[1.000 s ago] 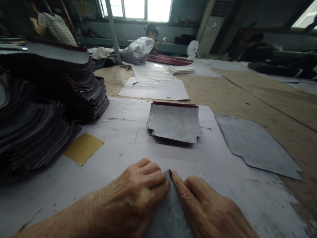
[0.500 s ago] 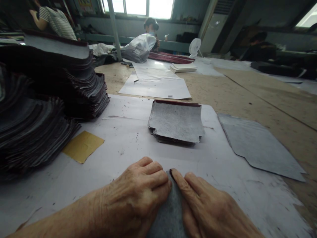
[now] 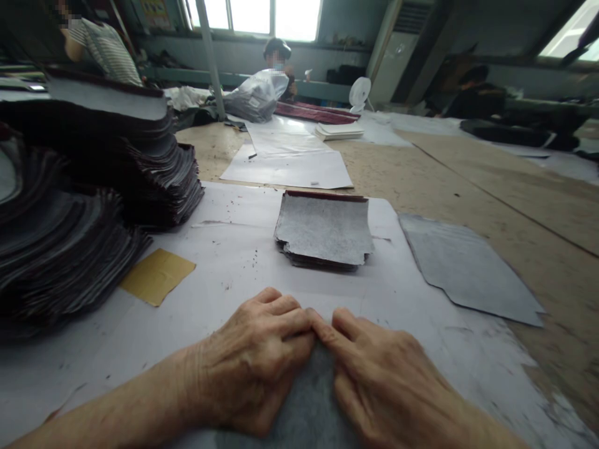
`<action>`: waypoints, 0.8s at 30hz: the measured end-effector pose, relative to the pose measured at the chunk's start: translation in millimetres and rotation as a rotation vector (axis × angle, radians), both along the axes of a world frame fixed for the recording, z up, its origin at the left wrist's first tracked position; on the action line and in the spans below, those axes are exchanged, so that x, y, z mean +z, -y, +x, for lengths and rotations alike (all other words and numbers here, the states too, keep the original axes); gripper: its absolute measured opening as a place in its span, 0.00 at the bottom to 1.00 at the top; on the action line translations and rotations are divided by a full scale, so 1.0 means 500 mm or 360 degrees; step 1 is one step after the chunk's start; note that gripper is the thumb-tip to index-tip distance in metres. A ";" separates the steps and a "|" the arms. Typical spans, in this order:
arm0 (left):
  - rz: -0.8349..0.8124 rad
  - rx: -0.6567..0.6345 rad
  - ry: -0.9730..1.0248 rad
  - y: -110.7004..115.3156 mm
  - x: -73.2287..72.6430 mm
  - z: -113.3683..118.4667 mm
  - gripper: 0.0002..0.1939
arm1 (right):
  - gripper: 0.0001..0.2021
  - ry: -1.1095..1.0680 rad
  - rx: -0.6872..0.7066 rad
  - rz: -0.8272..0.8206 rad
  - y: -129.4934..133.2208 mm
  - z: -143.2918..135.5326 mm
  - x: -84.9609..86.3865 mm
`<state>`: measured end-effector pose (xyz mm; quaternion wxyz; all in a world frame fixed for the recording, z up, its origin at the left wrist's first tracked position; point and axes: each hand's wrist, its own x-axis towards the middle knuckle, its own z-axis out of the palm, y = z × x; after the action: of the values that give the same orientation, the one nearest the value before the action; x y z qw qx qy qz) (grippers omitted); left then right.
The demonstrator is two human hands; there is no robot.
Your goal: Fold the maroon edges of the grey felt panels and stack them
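Between my hands at the bottom of the head view lies a grey sheet point(image 3: 311, 402), apparently backed fabric, on the white paper. My left hand point(image 3: 264, 358) has its fingers curled down on the sheet's far left edge. From the right, my right hand point(image 3: 388, 368) is closed at the sheet's far end, its index fingertip against the fingers of my left hand. The fingers cover the far edge, and the fingertips' grip is partly hidden. Just beyond, a small stack of similar grey pieces point(image 3: 322, 227) with a dark red top edge lies on the paper.
Tall stacks of dark pieces point(image 3: 159, 165) stand at left, beside a yellow card point(image 3: 159, 276). At right is a single grey piece point(image 3: 468, 265). Farther off are white sheets point(image 3: 290, 165), a plastic bag point(image 3: 257, 93), a small white fan point(image 3: 359, 93) and several people.
My right index fingertip has moved left to meet my left hand, covering the dark folded edge that showed before. More of the grey sheet shows near me. The view has shifted slightly.
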<state>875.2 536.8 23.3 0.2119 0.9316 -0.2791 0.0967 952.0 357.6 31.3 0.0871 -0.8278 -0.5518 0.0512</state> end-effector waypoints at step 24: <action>-0.0088 0.0019 0.0252 -0.002 -0.014 0.013 0.17 | 0.11 0.0049 -0.0371 0.0509 0.024 -0.044 -0.014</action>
<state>881.6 538.0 16.3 0.2143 0.9165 -0.2866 0.1790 930.0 345.7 24.6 0.2145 -0.8625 -0.4545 -0.0601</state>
